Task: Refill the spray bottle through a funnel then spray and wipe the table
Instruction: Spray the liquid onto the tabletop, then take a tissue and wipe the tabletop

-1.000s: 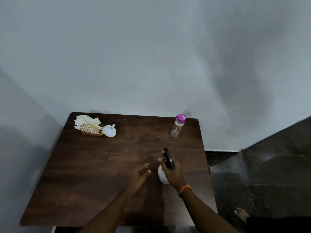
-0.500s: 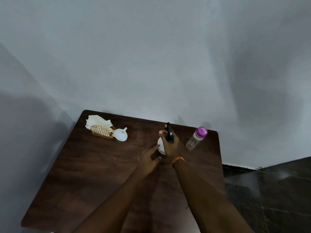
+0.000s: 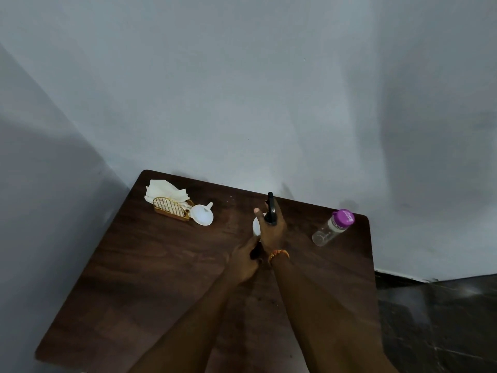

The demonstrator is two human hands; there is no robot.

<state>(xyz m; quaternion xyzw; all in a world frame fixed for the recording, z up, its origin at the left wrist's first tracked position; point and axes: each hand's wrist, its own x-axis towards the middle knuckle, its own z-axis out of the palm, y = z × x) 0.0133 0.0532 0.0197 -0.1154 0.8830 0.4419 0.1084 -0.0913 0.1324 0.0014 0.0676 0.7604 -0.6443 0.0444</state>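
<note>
Right hand point(image 3: 271, 232) grips spray bottle point(image 3: 256, 226); left hand point(image 3: 246, 258) touches its base.

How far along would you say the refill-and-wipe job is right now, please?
Nothing looks done: the funnel lies unused by the napkin holder, and the water bottle is capped. In hand: the right hand grips the spray bottle. Left: refilling, spraying, wiping.

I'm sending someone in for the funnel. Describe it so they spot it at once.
Go to the dark wooden table, far left corner. Beside the gold wire napkin holder lies the funnel: small, white, tipped over with its spout up, the only white plastic piece there.
</note>
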